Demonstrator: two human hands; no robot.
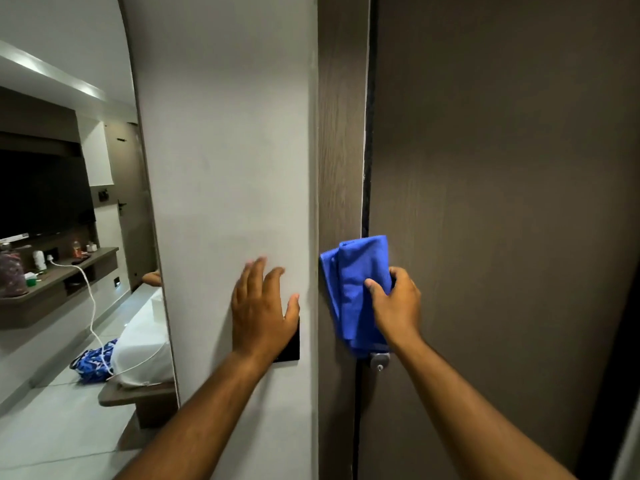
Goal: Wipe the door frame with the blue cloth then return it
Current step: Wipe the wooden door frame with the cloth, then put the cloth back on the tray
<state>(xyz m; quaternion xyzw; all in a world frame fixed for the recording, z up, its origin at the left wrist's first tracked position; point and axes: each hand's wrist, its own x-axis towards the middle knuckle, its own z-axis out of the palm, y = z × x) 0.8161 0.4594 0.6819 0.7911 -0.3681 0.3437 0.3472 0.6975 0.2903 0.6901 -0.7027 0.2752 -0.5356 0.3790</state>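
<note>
The brown wooden door frame runs top to bottom just right of centre, between a white wall and a dark brown door. My right hand grips a folded blue cloth and presses it against the frame and the door's edge. My left hand lies flat on the white wall with fingers spread, partly covering a black switch plate.
A metal lock cylinder sits on the door just below the cloth. A tall mirror on the left reflects a room with a bed, a shelf, a television and a white cable.
</note>
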